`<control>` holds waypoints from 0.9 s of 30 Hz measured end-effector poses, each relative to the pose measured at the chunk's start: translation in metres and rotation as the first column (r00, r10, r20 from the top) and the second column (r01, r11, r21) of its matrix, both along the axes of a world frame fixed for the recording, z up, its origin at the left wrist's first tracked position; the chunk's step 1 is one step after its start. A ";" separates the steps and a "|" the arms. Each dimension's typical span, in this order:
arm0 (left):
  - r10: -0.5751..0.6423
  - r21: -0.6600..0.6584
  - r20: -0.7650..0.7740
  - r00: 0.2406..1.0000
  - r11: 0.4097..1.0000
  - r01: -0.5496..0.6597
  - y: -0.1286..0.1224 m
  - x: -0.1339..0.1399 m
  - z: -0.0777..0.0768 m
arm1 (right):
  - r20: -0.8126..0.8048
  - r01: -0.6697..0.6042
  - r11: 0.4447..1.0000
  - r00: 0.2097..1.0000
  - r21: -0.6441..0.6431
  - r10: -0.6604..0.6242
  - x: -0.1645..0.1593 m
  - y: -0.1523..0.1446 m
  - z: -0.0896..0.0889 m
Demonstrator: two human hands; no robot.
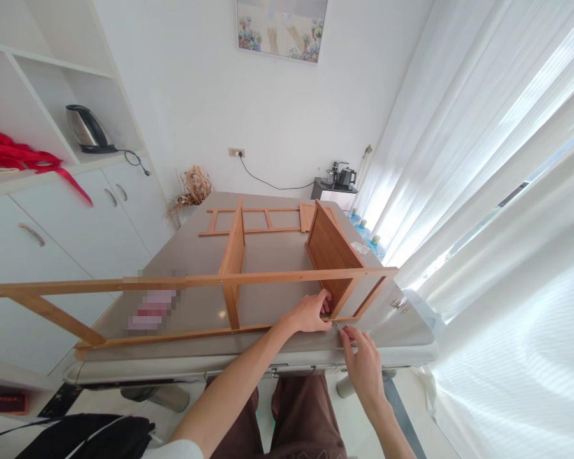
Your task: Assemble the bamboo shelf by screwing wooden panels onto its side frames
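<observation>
- On the grey surface (268,255) lies one wooden frame (229,278).
- Your left hand (310,312) grips its near rail by the upright panel (330,252).
- Your right hand (361,360) pinches one thin tool (340,329) against that rail.

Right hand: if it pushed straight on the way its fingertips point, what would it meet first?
The right hand pinches a small metal tool aimed at the wooden frame's lower rail, beside the left hand. The rail likely comes first, though depth is unclear.
</observation>
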State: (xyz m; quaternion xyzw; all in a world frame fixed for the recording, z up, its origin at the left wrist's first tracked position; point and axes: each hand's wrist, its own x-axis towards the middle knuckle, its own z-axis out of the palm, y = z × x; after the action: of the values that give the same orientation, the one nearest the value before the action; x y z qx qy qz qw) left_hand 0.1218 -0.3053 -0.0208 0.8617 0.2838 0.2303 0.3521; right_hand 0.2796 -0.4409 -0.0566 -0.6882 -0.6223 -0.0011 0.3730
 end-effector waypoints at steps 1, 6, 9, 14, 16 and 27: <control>-0.001 -0.001 0.002 1.000 1.000 0.001 0.000 0.000 0.000 | -0.064 0.015 0.999 0.998 -0.037 -0.017 0.000 0.000 0.002; -0.006 -0.004 0.008 1.000 1.000 0.006 0.000 0.000 -0.001 | -0.256 0.052 0.985 0.962 -0.165 -0.093 0.001 0.003 0.014; -0.005 0.001 0.005 1.000 1.000 0.005 0.000 0.001 -0.001 | -0.358 0.061 0.975 0.924 -0.212 -0.136 0.002 0.005 0.020; -0.001 0.007 0.000 1.000 1.000 0.001 -0.001 0.000 0.001 | -0.421 0.087 0.968 0.888 -0.235 -0.182 0.003 0.005 0.020; 0.000 0.005 -0.002 1.000 1.000 0.000 -0.002 0.000 0.001 | -0.414 0.083 0.975 0.895 -0.207 -0.165 0.003 0.002 0.018; -0.002 0.009 0.004 1.000 1.000 0.002 0.000 0.000 0.000 | -0.092 0.015 0.996 0.996 -0.092 -0.023 0.001 -0.007 0.006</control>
State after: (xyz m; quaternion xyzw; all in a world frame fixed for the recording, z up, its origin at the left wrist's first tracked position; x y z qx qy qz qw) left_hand 0.1215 -0.3056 -0.0210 0.8631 0.2810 0.2331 0.3490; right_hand 0.2809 -0.4478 -0.0502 -0.7096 -0.5972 0.0556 0.3698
